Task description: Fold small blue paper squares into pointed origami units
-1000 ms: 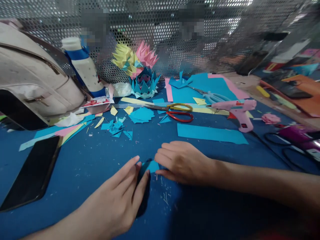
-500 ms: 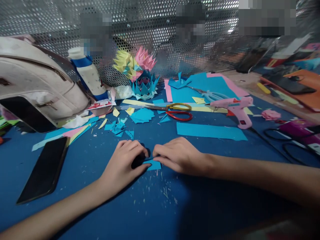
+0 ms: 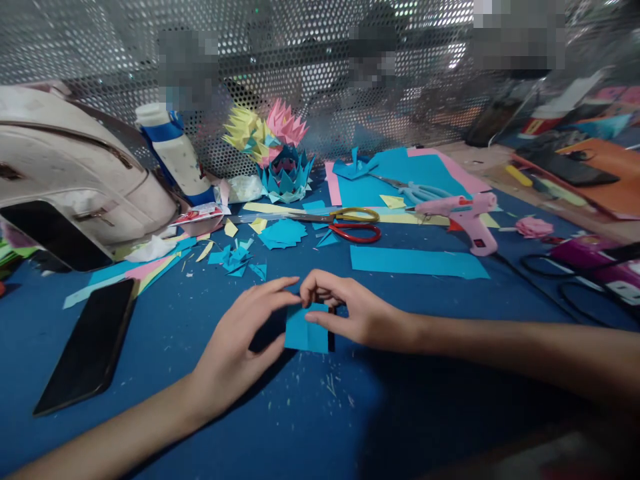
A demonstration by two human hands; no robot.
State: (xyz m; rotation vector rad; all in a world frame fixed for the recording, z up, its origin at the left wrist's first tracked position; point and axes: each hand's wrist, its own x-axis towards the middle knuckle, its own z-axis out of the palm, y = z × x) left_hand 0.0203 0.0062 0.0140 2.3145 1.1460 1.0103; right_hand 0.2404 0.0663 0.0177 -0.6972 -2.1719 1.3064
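Observation:
A small square of blue paper (image 3: pixel 307 335), with a faint crease, lies in front of me between my hands. My right hand (image 3: pixel 353 310) pinches its upper right part, the thumb on top and the other fingers curled behind. At the left edge of the paper, my left hand (image 3: pixel 245 333) has its fingers stretched out and apart from the thumb, the tips touching or close to the paper. Just beyond sit folded blue paper pieces (image 3: pixel 235 259) and a stack of blue paper pieces (image 3: pixel 283 233). A long blue paper strip (image 3: pixel 417 261) lies to the right.
Scissors (image 3: pixel 357 223), pliers (image 3: pixel 425 193) and a pink glue gun (image 3: pixel 470 217) lie farther back. Paper flowers (image 3: pixel 285 173) stand by the perforated metal panel (image 3: pixel 310 53). On the left are a phone (image 3: pixel 87 347), a bottle (image 3: pixel 173 150) and a backpack (image 3: pixel 75 160).
The blue paper was folded narrow under both hands' fingers; now it is opened into a square. My left fingers have straightened, and my right hand grips the paper's upper right part.

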